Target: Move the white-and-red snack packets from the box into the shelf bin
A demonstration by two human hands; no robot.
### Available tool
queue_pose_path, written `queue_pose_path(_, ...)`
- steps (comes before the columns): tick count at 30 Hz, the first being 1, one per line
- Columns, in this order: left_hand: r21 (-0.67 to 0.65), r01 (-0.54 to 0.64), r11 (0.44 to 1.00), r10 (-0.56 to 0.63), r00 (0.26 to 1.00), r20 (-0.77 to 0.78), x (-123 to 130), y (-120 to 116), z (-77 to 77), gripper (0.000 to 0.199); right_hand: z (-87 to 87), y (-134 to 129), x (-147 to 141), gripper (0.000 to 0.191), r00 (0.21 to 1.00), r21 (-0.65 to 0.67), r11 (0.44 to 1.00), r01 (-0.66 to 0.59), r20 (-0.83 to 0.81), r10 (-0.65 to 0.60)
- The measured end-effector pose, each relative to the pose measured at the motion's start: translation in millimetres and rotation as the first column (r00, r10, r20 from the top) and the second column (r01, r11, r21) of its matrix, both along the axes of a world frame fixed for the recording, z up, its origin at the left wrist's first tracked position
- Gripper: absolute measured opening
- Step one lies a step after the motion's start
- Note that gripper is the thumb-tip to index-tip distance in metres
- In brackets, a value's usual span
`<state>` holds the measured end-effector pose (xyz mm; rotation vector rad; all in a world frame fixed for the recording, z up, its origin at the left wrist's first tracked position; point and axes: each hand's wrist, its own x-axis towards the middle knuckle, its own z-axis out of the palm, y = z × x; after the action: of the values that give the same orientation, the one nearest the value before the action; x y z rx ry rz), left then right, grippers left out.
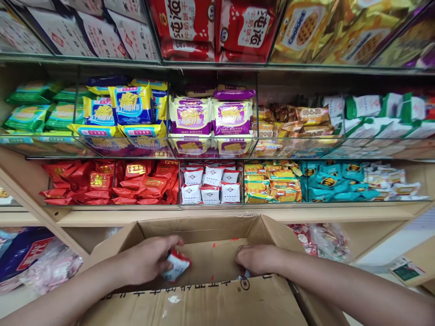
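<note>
An open cardboard box [204,305] stands before me, with both hands over its opening. My left hand [146,260] is closed on a small white packet [176,266] with red ends, held between thumb and fingers near the box's left side. On the right, my right hand [256,259] reaches down into the box with its fingers curled. A pale scrap shows just under those fingers, and the front flap partly hides it. Similar white and red packets [210,183] stand stacked in the lowest glass-fronted compartment, straight ahead beyond the box.
Red packets [146,183] fill compartments left of the white ones; yellow packets [273,183] and teal packets [333,179] lie to the right. Soda biscuits [233,117] sit one shelf higher. A wooden ledge [217,213] runs behind the box. Plastic bags [328,240] lie below, at right.
</note>
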<state>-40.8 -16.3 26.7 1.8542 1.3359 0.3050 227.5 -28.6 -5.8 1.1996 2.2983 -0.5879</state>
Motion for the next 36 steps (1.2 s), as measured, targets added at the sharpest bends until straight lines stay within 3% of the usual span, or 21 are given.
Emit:
queue_pose_path(2,-0.063,0.030,0.998,-0.023,0.994,0.107,12,5,12.1,0.045,-0.2,2,0,0.030,0.999,-0.021,1.000,-0.013,-0.044,0.012)
queue_pose_path(5,-0.213,0.019,0.977,0.073,0.907,0.415,34,9,21.9,0.042,-0.8,6,3,0.030,0.983,0.054,0.999,0.005,-0.185,0.005)
queue_pose_path(8,-0.368,-0.091,0.925,0.319,0.713,0.625,51,9,18.1,0.038,6.3,13,7,0.041,0.925,0.124,0.989,0.074,-0.379,-0.022)
queue_pose_path(10,-0.399,-0.170,0.901,0.416,0.601,0.682,56,8,10.4,0.035,14.6,18,9,0.042,0.835,0.095,0.983,0.157,-0.544,-0.081)
queue_pose_path(12,-0.380,-0.255,0.889,0.454,0.588,0.670,57,7,2.2,0.033,22.2,22,11,0.038,0.725,0.011,0.974,0.225,-0.670,-0.160)
queue_pose_path(15,-0.298,-0.316,0.901,0.434,0.652,0.622,54,4,-5.2,0.037,27.9,25,10,0.032,0.549,-0.150,0.958,0.246,-0.793,-0.265)
queue_pose_path(20,-0.033,-0.283,0.959,0.249,0.777,0.578,53,2,-8.8,0.027,30.9,27,-9,0.033,0.089,-0.492,0.851,0.186,-0.854,-0.513)
queue_pose_path(23,-0.050,-0.226,0.973,0.215,0.801,0.559,54,1,-13.9,0.027,30.0,29,-31,0.034,-0.192,-0.558,0.803,0.212,-0.829,-0.525)
queue_pose_path(26,-0.134,-0.206,0.969,0.245,0.771,0.588,56,-2,-19.0,0.050,24.0,32,-46,0.030,-0.341,-0.588,0.756,0.289,-0.801,-0.493)
queue_pose_path(29,-0.179,-0.139,0.974,0.217,0.795,0.567,57,-5,-19.4,0.064,16.8,31,-48,0.028,-0.374,-0.577,0.739,0.348,-0.808,-0.455)
queue_pose_path(32,-0.211,-0.065,0.975,0.180,0.788,0.588,60,-7,-15.9,0.052,12.7,24,-43,0.027,-0.331,-0.413,0.802,0.433,-0.900,-0.284)
queue_pose_path(34,-0.282,-0.046,0.958,0.221,0.746,0.628,60,-8,-13.3,0.051,12.1,16,-40,0.026,-0.224,-0.165,0.834,0.527,-0.973,-0.051)
queue_pose_path(36,-0.341,-0.019,0.940,0.258,0.693,0.673,58,-9,-11.0,0.051,12.6,6,-38,0.033,-0.056,0.142,0.798,0.585,-0.975,0.214)
